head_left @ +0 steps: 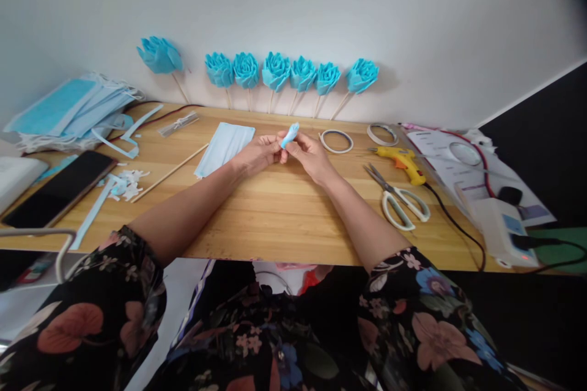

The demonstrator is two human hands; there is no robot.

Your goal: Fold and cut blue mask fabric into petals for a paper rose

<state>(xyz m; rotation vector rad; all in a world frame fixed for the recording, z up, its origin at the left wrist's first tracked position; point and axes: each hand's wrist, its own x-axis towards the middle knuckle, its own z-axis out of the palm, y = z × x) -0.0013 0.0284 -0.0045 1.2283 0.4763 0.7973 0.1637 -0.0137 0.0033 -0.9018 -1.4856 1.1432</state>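
Note:
My left hand and my right hand meet above the middle of the wooden table. Both pinch a small rolled piece of light blue mask fabric, which points up and to the right between the fingertips. A flat blue face mask lies just left of my left hand. A thin wooden stick lies further left. Several finished blue fabric roses on sticks lean against the wall behind.
A pile of face masks sits at the far left, with a phone and cut scraps near it. To the right lie tape rolls, a yellow glue gun, white-handled scissors and a power strip.

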